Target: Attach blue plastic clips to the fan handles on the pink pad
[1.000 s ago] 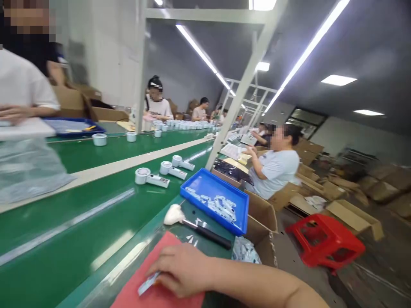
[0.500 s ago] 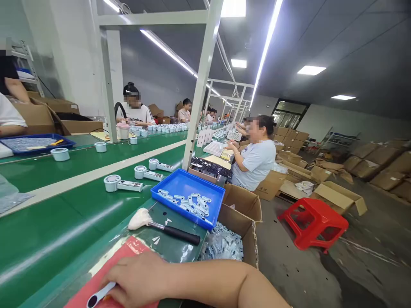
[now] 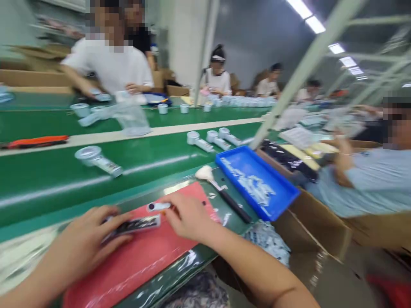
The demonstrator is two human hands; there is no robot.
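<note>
Red cutting mat [image 3: 128, 265] at the counter's near edge now has both hands on it: left hand [image 3: 80, 244], newly in view, clenched around a dark-faced white handle [image 3: 136, 225]; right hand [image 3: 189, 216] against a small white strip [image 3: 159, 206], grip unclear. Blue tray [image 3: 257, 182] of white parts just beyond; round-headed units [image 3: 96, 158] lie farther out on the green counter [image 3: 41, 188].
</note>
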